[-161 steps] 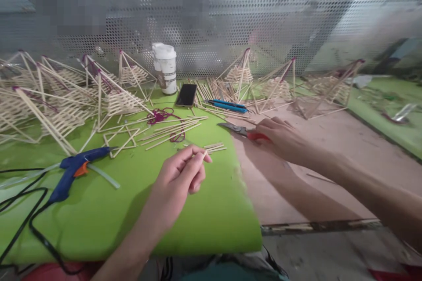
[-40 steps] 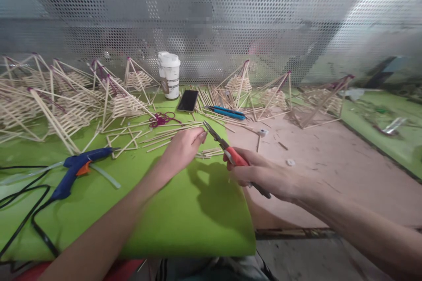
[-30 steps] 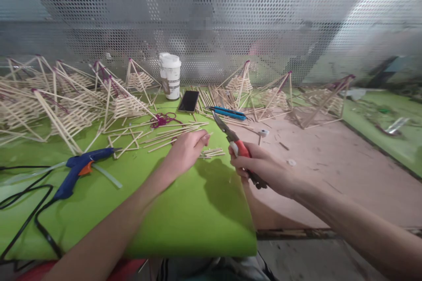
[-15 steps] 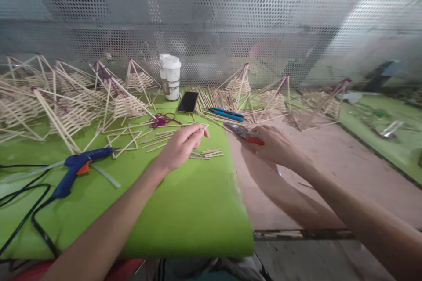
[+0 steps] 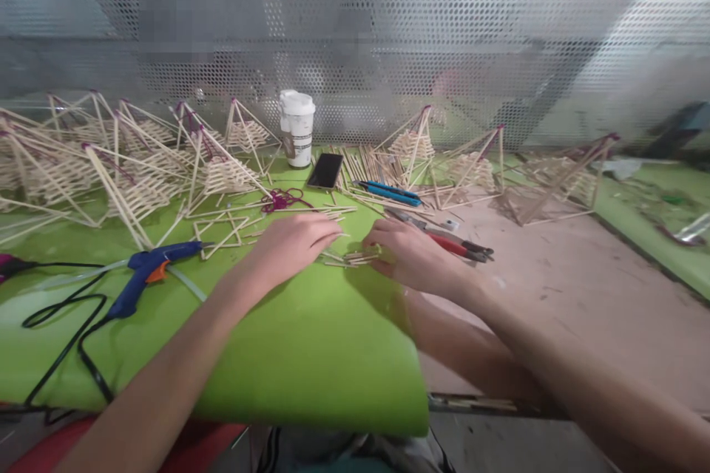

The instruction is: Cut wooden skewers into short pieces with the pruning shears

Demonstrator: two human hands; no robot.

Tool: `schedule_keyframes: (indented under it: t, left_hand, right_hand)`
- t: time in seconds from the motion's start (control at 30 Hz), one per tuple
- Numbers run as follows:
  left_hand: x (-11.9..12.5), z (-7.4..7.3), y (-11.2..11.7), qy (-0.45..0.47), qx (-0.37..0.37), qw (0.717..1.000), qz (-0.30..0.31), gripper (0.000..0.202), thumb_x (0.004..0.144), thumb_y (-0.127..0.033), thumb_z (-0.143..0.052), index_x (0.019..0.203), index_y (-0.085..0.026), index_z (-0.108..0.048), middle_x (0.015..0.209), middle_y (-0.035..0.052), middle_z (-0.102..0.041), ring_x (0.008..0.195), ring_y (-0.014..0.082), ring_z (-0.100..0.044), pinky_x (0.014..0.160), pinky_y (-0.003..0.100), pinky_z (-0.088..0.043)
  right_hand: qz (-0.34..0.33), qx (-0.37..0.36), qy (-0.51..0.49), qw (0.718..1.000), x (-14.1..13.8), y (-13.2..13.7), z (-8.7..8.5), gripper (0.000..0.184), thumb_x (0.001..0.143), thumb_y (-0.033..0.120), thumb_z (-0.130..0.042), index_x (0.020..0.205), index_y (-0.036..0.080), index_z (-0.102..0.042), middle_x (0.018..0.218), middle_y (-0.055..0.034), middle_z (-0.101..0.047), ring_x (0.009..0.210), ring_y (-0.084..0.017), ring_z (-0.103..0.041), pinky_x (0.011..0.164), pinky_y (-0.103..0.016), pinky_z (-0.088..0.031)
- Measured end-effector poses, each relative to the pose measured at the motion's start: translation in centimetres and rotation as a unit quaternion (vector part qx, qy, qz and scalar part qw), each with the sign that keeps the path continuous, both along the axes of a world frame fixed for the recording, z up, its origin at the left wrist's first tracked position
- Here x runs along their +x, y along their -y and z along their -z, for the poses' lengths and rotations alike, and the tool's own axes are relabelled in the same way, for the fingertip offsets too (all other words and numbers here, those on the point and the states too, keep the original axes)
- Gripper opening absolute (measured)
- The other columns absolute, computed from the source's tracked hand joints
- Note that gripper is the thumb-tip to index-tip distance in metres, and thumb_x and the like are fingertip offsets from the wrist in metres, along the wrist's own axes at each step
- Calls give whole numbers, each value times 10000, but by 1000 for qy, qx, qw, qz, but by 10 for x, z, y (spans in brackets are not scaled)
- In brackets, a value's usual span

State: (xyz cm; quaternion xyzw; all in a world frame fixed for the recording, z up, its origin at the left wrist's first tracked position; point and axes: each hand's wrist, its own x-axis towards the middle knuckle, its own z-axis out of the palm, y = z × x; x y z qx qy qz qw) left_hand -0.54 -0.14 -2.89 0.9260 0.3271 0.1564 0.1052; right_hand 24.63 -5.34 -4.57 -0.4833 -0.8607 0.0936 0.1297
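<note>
At the right edge of the green mat (image 5: 310, 355), the left hand (image 5: 291, 242) lies flat with its fingers out, and the right hand (image 5: 410, 257) curls over the short sticks (image 5: 350, 259) (any pinch is hidden). Bare mat lies nearer.

No legible text anywhere; label on the white cup (image 5: 297, 129) unreadable.

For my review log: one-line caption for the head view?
Left hand and right hand meet over short sticks on the green mat, red-handled pliers lying beside.

My head camera is looking forward and down, close over my left hand (image 5: 293, 244), right hand (image 5: 413, 260) and green-matted worktop (image 5: 310, 362).
</note>
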Motion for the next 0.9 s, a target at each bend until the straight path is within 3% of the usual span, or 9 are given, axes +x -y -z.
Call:
schedule_keyframes:
  t: [0.17,0.3,0.53,0.77,0.9]
  left_hand:
    - [-6,18,-6,33,-43,998,20,265,1065,-285,-562,1116,-214,-811,1152,77,-779,976,220,-722,875,389,-575]
    - [-14,22,-9,86,-62,994,-10,258,1058,-296,-580,1169,-242,-806,1178,72,-800,1029,231,-741,955,424,-583]
    - [-19,17,-13,96,-59,989,-90,300,1068,-266,-511,1215,-184,-760,1032,66,-828,841,199,-761,803,344,-593]
    - [-19,20,-11,-9,-48,999,-18,275,1057,-298,-551,1157,-214,-793,1120,90,-798,917,221,-729,808,359,-566]
    - [-21,21,-13,-14,-41,999,-24,267,1049,-308,-548,1112,-235,-797,1066,75,-800,873,208,-713,763,337,-548]
  right_hand:
    - [4,28,-64,998,2,2,21,167,931,101,-659,1059,172,-740,1048,-101,-694,988,-256,-650,876,-386,-533]
    - [7,33,-84,996,3,5,24,165,928,108,-656,1065,166,-728,1049,-101,-703,996,-261,-642,896,-405,-532]
    - [9,29,-84,996,-1,9,25,135,936,122,-650,1040,164,-726,1037,-93,-699,970,-248,-633,896,-391,-518]
    - [4,19,-96,995,-1,10,25,142,944,125,-637,1014,178,-748,1014,-92,-724,930,-242,-648,868,-377,-505]
    - [10,14,-109,994,-2,2,22,213,1021,166,-551,1002,186,-761,894,-73,-750,787,-203,-651,796,-342,-481]
